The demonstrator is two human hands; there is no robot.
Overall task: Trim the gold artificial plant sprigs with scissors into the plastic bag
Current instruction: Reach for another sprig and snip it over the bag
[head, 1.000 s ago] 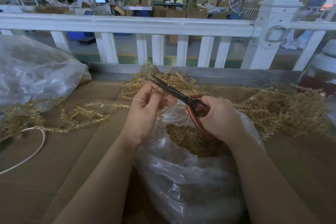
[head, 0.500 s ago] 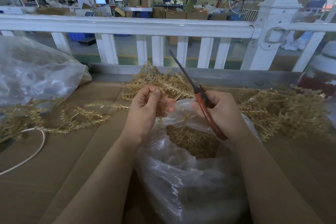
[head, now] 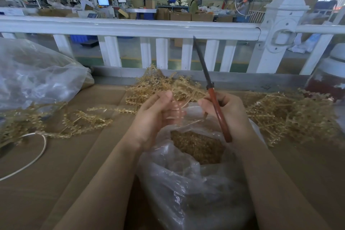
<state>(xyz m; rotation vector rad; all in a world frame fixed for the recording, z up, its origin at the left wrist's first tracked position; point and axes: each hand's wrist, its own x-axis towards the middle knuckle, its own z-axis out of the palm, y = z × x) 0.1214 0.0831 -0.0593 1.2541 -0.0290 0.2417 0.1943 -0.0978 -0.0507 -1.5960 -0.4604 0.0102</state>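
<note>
Head view: your right hand [head: 228, 112] is gripping the scissors [head: 212, 93] by the red handles, fingers curled round them, at centre-right of the frame. Blades are lying together and pointing up toward the white railing [head: 130, 28], tilted slightly left. Handle end is hanging over the bag [head: 186, 183] mouth.

Your left hand [head: 155, 115] is sitting just left of centre, fingers curled, pinching a thin gold sprig [head: 177, 106] between them. That sprig is blurred, so you're not getting exact finger contact from me. Both hands are hovering above the open bag, close together but not touching.

Bag is sitting lower centre, clear plastic, crumpled, mouth facing up. Gold trimmings [head: 196, 145] are piling inside it.

Uncut sprigs are lying in three spots on the brown cardboard surface [head: 56, 173]: a heap [head: 158, 87] just behind your hands, a bigger heap [head: 295, 117] at right, loose strands [head: 78, 123] at left.

A second clear bag [head: 37, 76] is sitting at upper left, and a white cable [head: 37, 155] is looping at lower left.

A workshop with boxes and monitors is showing, out of focus, beyond the railing.
</note>
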